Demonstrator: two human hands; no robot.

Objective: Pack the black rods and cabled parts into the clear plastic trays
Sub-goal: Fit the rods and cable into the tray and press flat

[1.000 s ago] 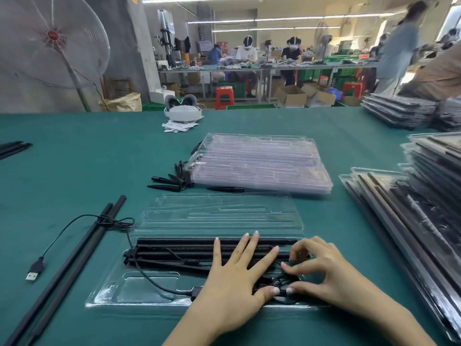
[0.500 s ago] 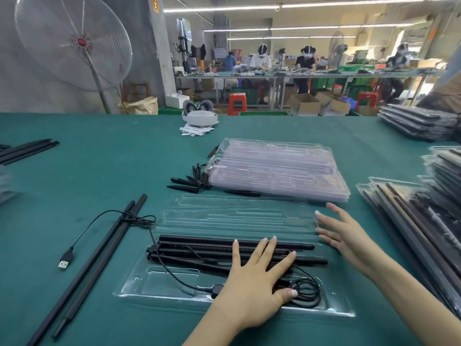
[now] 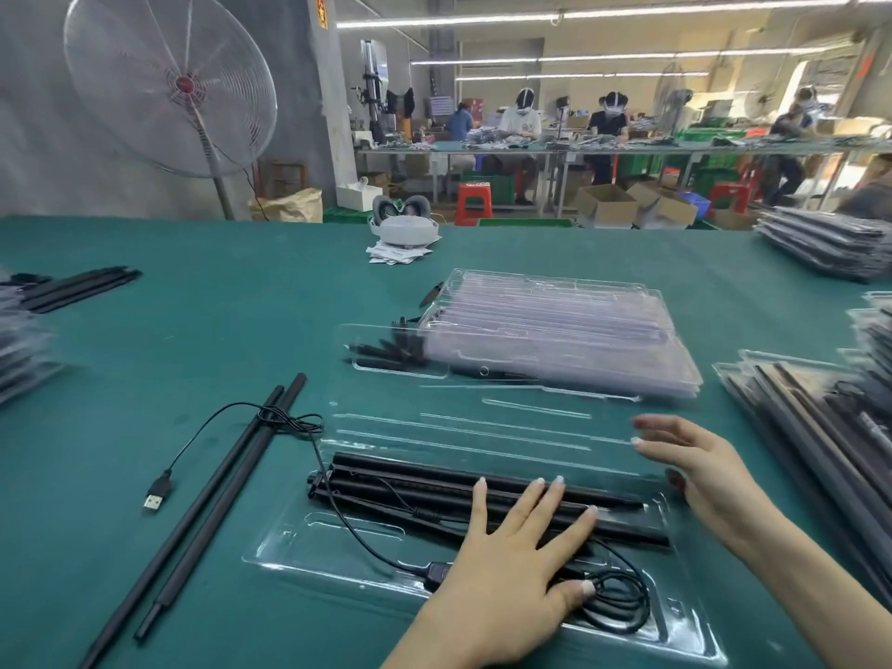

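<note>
While the left hand (image 3: pixel 511 567) is kept flat on the loaded clear tray (image 3: pixel 309 548), its fingers straight and spread across the black rods (image 3: pixel 410 480) and its thumb resting beside the coiled cable (image 3: pixel 622 601), the right hand (image 3: pixel 695 465) is seen to have been withdrawn from that coil, where it was curled 1.0 s ago, and is now held open and empty at the tray's right end, fingers extended toward the hinged clear lid (image 3: pixel 463 427) lying flat behind the rods. From this shift it is judged that the cable has been tucked in and that the lid is about to be folded over, so this tray is nearly finished. Nothing is gripped by either hand; the rods are only pressed down by the left. The rods are seen lying side by side along the tray's far channels, with a thin wire run across them to an inline box near the left thumb. 2 more loose rods (image 3: pixel 212 504) and a cable ending in a USB plug (image 3: pixel 157 494) are left on the green table (image 3: pixel 145 359) to the left, apart from the tray. A stack of empty trays (image 3: pixel 560 335) is set further back, and filled trays (image 3: pixel 815 451) are piled at the right.
</note>
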